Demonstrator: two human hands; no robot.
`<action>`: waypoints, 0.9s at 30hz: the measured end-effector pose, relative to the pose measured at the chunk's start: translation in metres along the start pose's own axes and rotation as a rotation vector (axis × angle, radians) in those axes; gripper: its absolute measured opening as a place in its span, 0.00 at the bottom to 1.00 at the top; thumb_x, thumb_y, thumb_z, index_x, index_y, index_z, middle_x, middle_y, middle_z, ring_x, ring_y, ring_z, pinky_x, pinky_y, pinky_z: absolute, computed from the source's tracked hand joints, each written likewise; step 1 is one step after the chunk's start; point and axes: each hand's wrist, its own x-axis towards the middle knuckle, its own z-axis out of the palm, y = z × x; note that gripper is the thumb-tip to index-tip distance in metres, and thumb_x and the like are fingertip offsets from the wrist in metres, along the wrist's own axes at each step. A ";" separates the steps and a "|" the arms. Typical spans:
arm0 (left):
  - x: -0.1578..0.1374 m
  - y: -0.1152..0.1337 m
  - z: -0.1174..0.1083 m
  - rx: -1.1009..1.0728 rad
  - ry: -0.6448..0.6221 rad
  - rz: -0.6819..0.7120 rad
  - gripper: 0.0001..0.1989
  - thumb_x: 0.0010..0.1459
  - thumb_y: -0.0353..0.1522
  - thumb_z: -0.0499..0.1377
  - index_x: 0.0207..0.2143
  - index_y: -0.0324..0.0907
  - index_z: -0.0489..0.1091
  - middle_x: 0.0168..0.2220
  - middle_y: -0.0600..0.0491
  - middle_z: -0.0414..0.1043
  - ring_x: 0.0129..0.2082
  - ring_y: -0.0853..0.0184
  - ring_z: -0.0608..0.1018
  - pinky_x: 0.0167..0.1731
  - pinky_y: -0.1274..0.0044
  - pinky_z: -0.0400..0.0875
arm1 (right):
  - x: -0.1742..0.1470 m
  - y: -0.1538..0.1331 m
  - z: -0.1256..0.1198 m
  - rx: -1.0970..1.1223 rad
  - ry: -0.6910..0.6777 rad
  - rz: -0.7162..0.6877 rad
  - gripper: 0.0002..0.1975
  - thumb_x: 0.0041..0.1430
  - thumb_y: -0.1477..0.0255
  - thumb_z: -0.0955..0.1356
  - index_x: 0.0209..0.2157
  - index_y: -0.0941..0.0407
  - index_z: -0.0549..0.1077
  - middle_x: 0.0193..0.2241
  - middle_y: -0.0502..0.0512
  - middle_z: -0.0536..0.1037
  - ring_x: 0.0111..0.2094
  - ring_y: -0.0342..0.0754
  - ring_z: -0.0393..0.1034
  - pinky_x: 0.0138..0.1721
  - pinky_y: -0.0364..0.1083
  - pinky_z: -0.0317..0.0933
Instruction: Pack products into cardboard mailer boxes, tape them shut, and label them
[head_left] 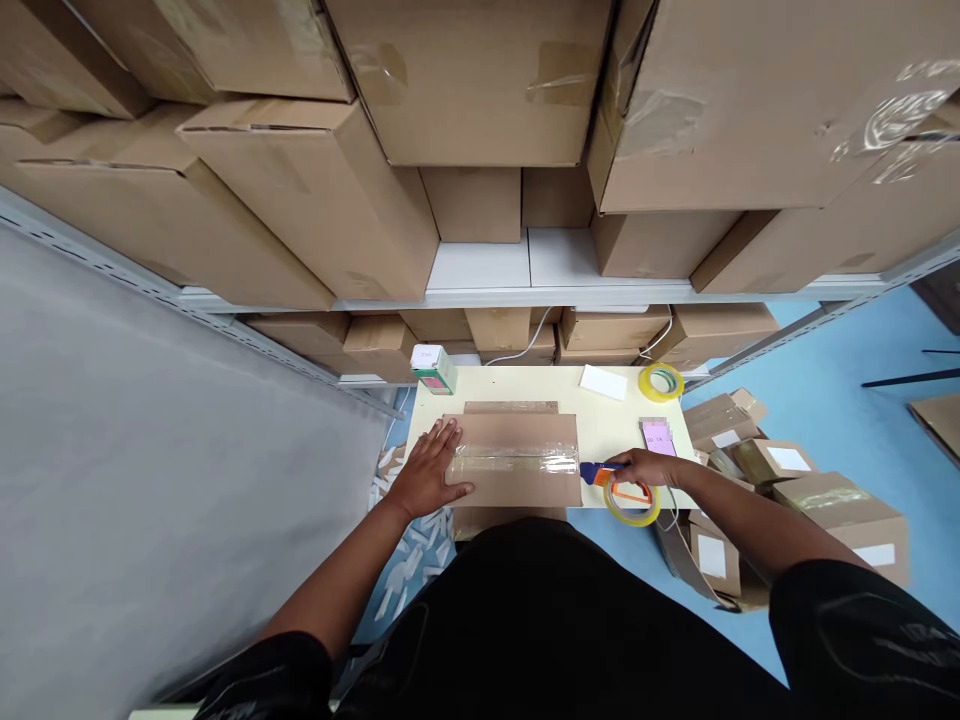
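Note:
A flat-topped cardboard box (517, 485) lies on the pale table (495, 380), with clear tape (517, 457) running along its middle seam. Spread fingers of my left hand (426, 470) press on the left end of the box. In my right hand (645, 467) is a blue and orange tape dispenser (598, 473) loaded with a yellow-rimmed roll. Its blue head sits at the right end of the box, by the end of the tape strip. Beside my right wrist lies a phone (658, 436) with a pinkish screen.
At the table's back stand a small green and white box (434, 369), a white rectangular block (603, 382) and a spare tape roll (661, 381). Shelves ahead hold stacked cartons (480, 80). More cartons (840, 505) lie on the floor at right; a grey wall (165, 450) rises at left.

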 end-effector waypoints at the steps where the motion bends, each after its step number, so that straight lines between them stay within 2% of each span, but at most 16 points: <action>1: 0.000 0.000 0.000 0.001 0.000 0.002 0.57 0.57 0.56 0.62 0.76 0.44 0.37 0.76 0.42 0.38 0.75 0.46 0.41 0.71 0.53 0.45 | 0.001 0.007 0.004 -0.010 0.023 0.057 0.26 0.54 0.53 0.70 0.49 0.54 0.81 0.39 0.55 0.84 0.37 0.53 0.78 0.38 0.47 0.69; 4: -0.001 -0.001 0.000 0.006 0.001 0.010 0.57 0.57 0.56 0.62 0.76 0.44 0.35 0.76 0.42 0.37 0.75 0.46 0.41 0.71 0.53 0.45 | 0.000 0.025 0.023 -0.108 0.202 0.218 0.25 0.55 0.53 0.70 0.47 0.56 0.81 0.38 0.59 0.83 0.36 0.55 0.78 0.36 0.48 0.69; 7: -0.002 0.000 -0.001 0.011 0.025 0.024 0.55 0.61 0.55 0.59 0.76 0.44 0.33 0.76 0.41 0.35 0.75 0.47 0.42 0.71 0.54 0.46 | -0.002 0.031 0.050 -0.205 0.587 0.334 0.30 0.63 0.51 0.64 0.54 0.61 0.75 0.40 0.66 0.82 0.37 0.57 0.77 0.36 0.50 0.68; 10: -0.002 0.003 -0.003 0.014 0.067 0.047 0.46 0.68 0.50 0.54 0.76 0.45 0.32 0.77 0.43 0.33 0.76 0.49 0.41 0.71 0.55 0.46 | 0.006 0.023 0.079 -0.338 0.971 0.299 0.35 0.68 0.52 0.61 0.62 0.66 0.66 0.44 0.72 0.79 0.40 0.60 0.76 0.38 0.52 0.68; 12: -0.003 0.004 -0.004 0.020 0.088 0.057 0.42 0.70 0.47 0.51 0.76 0.46 0.32 0.77 0.43 0.33 0.76 0.50 0.42 0.71 0.56 0.47 | 0.017 0.014 0.094 -0.412 1.079 0.244 0.35 0.68 0.55 0.61 0.65 0.68 0.61 0.46 0.73 0.77 0.43 0.62 0.75 0.43 0.55 0.68; 15: -0.003 0.004 -0.004 0.027 0.106 0.059 0.41 0.71 0.45 0.52 0.76 0.46 0.33 0.77 0.43 0.34 0.76 0.50 0.42 0.70 0.56 0.48 | 0.036 0.003 0.099 -0.337 1.076 0.289 0.36 0.66 0.56 0.64 0.66 0.66 0.61 0.47 0.73 0.76 0.46 0.64 0.74 0.48 0.56 0.66; 18: -0.003 0.003 -0.003 0.019 0.112 0.062 0.41 0.70 0.45 0.53 0.76 0.47 0.35 0.77 0.44 0.35 0.76 0.50 0.43 0.70 0.55 0.49 | 0.049 0.003 0.088 0.066 1.019 0.405 0.38 0.60 0.54 0.69 0.66 0.60 0.62 0.49 0.69 0.77 0.47 0.61 0.75 0.47 0.53 0.67; 21: -0.003 0.000 -0.003 0.006 0.116 0.061 0.41 0.70 0.46 0.53 0.76 0.47 0.37 0.76 0.44 0.36 0.75 0.50 0.44 0.70 0.55 0.49 | 0.054 0.014 0.076 0.476 0.884 0.456 0.35 0.55 0.55 0.71 0.60 0.58 0.67 0.41 0.62 0.81 0.40 0.56 0.77 0.38 0.49 0.69; 24: -0.003 0.000 -0.003 -0.006 0.111 0.053 0.41 0.69 0.46 0.54 0.76 0.46 0.39 0.76 0.43 0.38 0.75 0.50 0.45 0.70 0.54 0.49 | 0.056 0.026 0.076 0.536 0.800 0.445 0.22 0.54 0.60 0.70 0.48 0.57 0.73 0.31 0.56 0.81 0.32 0.52 0.76 0.32 0.46 0.67; 27: -0.003 0.002 -0.004 -0.030 0.115 0.034 0.41 0.68 0.46 0.54 0.76 0.45 0.42 0.76 0.42 0.40 0.75 0.49 0.46 0.70 0.54 0.48 | 0.059 0.031 0.080 0.448 0.795 0.435 0.13 0.54 0.61 0.69 0.36 0.55 0.76 0.27 0.54 0.80 0.33 0.53 0.76 0.34 0.46 0.66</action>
